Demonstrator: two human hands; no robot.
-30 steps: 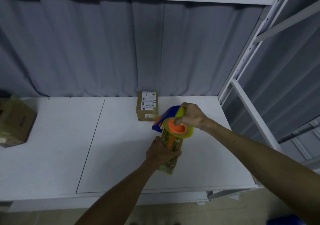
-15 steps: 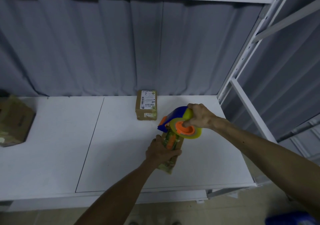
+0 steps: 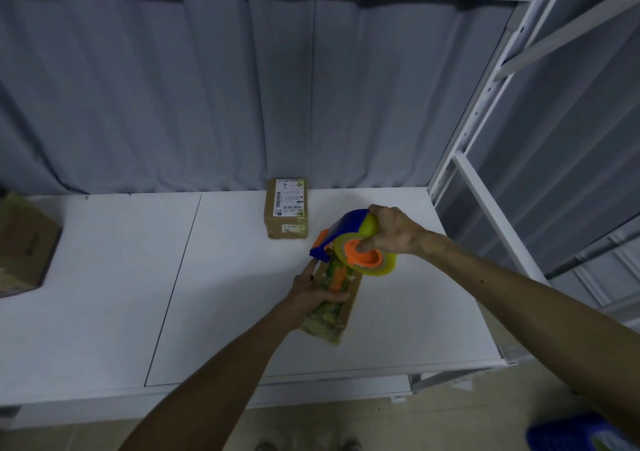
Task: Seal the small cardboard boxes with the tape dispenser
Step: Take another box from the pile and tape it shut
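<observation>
A small cardboard box [image 3: 330, 322] with green and orange print lies on the white shelf [image 3: 104, 312], long side pointing away from me. My left hand [image 3: 313, 289] presses down on its left side and holds it. My right hand [image 3: 389, 230] grips the blue and yellow-green tape dispenser [image 3: 349, 239] with its orange hub and clear tape roll. The dispenser's front end sits over the far end of the box. A second small cardboard box [image 3: 286, 208] with a white label lies farther back near the curtain.
A larger brown cardboard box [image 3: 24, 246] stands at the shelf's left edge. White shelf uprights [image 3: 485, 111] rise on the right. A grey curtain [image 3: 207, 97] hangs behind the shelf. A blue bin [image 3: 581, 433] shows on the floor at lower right.
My right hand has shifted the tape dispenser a little to the right and farther along the box. My left hand has stayed on the box.
</observation>
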